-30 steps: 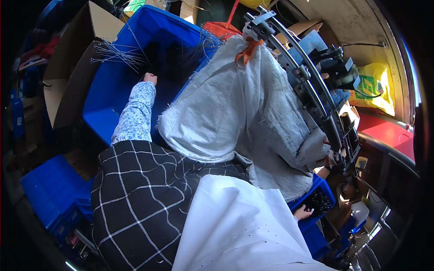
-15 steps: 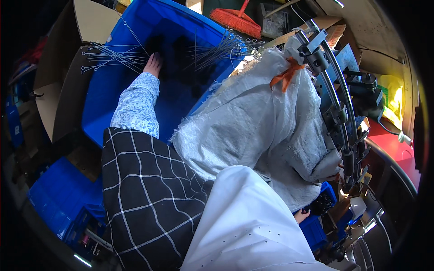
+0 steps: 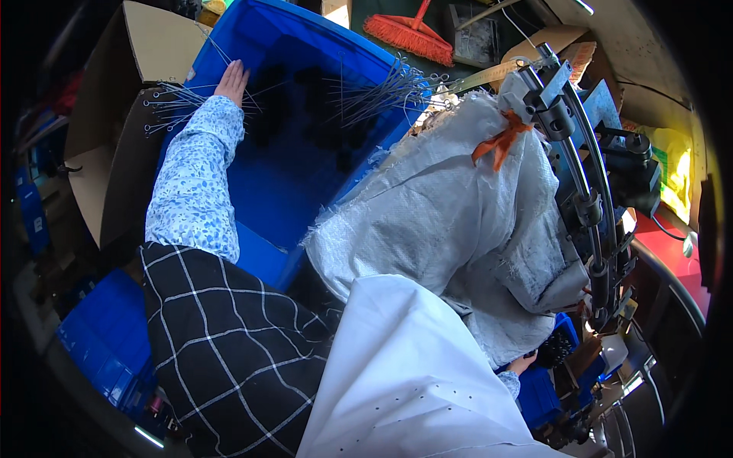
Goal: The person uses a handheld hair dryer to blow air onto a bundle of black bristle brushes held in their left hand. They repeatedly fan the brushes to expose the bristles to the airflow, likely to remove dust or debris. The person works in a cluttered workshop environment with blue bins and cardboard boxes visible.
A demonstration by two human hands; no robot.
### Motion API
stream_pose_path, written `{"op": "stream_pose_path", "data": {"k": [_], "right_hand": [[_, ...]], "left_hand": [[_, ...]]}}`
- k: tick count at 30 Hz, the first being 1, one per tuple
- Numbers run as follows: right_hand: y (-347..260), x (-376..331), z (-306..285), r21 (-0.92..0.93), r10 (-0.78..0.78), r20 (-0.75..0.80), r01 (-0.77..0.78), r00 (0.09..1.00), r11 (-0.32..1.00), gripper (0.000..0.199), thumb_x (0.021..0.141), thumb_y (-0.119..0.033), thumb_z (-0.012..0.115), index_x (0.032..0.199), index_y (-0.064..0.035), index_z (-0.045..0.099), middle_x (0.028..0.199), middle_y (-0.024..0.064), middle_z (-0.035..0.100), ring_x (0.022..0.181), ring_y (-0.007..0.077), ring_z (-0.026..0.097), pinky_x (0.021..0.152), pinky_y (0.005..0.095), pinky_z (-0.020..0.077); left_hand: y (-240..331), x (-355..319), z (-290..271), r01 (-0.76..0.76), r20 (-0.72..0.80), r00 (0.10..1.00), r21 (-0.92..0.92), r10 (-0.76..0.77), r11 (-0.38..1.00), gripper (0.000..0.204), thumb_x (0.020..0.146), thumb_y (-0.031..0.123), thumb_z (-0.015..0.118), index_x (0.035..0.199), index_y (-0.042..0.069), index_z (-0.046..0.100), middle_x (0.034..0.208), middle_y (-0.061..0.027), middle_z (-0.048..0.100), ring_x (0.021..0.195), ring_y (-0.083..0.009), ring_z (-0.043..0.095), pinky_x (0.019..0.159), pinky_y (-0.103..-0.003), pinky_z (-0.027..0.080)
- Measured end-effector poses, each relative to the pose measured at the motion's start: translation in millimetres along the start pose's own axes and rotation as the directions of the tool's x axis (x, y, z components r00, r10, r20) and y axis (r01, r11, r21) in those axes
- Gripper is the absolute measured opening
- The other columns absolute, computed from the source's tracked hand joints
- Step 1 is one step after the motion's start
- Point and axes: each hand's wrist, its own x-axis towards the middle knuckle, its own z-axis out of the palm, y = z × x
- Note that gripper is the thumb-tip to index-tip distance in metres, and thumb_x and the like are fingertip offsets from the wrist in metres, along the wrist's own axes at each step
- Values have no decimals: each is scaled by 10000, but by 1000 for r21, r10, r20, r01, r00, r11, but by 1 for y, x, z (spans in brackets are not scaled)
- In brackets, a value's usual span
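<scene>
Left hand (image 3: 233,80) now being shifted outward across blue bin (image 3: 279,187), fingers being held straight, close together. Looped wires (image 3: 174,105) being left lying over bin's left rim, seemingly being brought within reach. Right hand (image 3: 522,364) being kept beside black pieces (image 3: 555,349); finger state cannot be told.

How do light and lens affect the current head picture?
Head view, right: bright glare on the yellow bag; head view, upper left: dark shapes inside the blue bin too murky to identify; head view, corners: fisheye blackening; head view, lower right: right hand small, its grip unclear.
</scene>
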Motion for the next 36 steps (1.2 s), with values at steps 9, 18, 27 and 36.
{"op": "stream_pose_path", "data": {"k": [9,18,27,36], "right_hand": [[19,7,4,80,-6,78,0,997,997,471,832,-132,491,1234,-45,262,1182,144,384,1053,239,404,898,306,314],[16,5,9,98,-27,50,22,998,995,452,834,-184,487,1207,-5,304,1177,165,404,1040,249,414,895,300,311],[62,32,41,285,-11,62,-8,998,959,409,860,-195,429,1205,-7,316,1168,144,417,1026,232,428,885,301,325],[73,26,68,774,179,305,-353,935,526,386,873,-244,331,1143,17,422,1095,127,501,979,248,490,836,342,389]], "left_hand": [[-11,-43,45,-2,-90,996,62,8,998,514,840,136,304,1301,-1,121,1159,-192,367,1138,-293,317,996,-444,118],[-26,-29,24,87,237,972,-347,-3,934,195,818,133,402,961,62,513,879,-117,592,854,-236,568,780,-373,380],[-19,-71,-27,299,468,878,-373,-100,878,229,807,194,461,1001,79,501,933,-141,558,887,-213,545,740,-363,412],[37,-52,-85,167,344,939,-429,-10,888,249,786,202,513,997,73,487,839,-116,552,788,-192,545,672,-330,418]]}}
